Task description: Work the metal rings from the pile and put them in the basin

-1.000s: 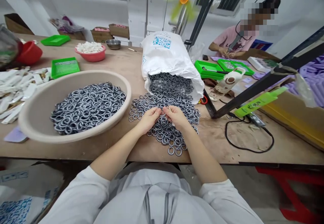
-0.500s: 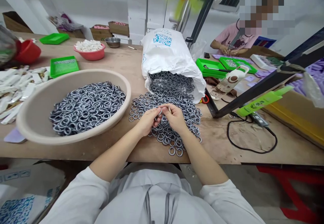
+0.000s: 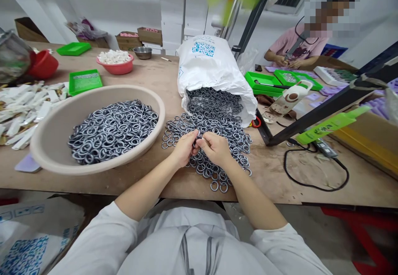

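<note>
Over a pile of small grey rings [image 3: 207,169], my two hands meet with their fingertips almost together. My left hand [image 3: 184,150] is closed around a dark grey ring [image 3: 197,141], mostly hidden by the fingers. My right hand [image 3: 217,150] pinches at the same spot, thumb and forefinger against that ring; whether it holds anything else is hidden. The pile spills from the mouth of a white woven sack [image 3: 205,70] lying behind my hands. To the left stands a large beige basin [image 3: 46,142] holding many more grey rings [image 3: 113,132].
White plastic pieces [image 3: 27,109] lie left of the basin. Behind it are a green tray [image 3: 85,82] and a red bowl [image 3: 115,67]. A black metal frame [image 3: 307,113], a bottle [image 3: 289,97] and a cable [image 3: 311,188] are at right. Another person [image 3: 298,45] sits beyond.
My right fingers have curled in closer over the ring, and a thin pale sliver seen at the right thumb no longer shows. The whole view has shifted slightly.
</note>
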Demonstrator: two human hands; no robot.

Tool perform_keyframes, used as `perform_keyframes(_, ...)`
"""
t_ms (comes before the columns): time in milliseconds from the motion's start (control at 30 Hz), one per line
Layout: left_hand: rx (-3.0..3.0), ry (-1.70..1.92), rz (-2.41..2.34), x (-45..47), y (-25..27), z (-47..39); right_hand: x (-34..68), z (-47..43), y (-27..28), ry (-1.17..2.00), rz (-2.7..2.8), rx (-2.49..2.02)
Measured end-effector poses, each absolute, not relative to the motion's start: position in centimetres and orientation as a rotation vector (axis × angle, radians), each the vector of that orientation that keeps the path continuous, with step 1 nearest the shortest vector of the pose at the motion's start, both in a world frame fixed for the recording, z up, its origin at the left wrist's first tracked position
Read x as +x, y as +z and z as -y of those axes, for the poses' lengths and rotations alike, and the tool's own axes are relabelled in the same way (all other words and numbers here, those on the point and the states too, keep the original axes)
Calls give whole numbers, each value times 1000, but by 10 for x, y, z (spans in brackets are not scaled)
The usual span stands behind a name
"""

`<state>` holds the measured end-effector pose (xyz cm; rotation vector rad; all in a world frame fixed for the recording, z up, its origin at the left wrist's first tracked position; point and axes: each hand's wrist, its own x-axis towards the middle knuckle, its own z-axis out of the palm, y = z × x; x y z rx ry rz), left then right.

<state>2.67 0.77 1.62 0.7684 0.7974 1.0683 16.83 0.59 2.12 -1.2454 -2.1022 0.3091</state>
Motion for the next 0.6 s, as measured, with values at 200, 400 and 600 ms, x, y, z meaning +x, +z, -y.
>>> perform_keyframes(200, 760, 1056, -809, 28, 20, -4, 172, -7, 21, 305, 2134, -1231)
perform_keyframes(400, 768, 1044, -822, 28, 20, -5, 169, -5, 20, 325, 2130, -1225)
perform_keyframes(600, 865, 931, -722, 29, 17, 0, 191, -33, 16, 419, 1763, -1492)
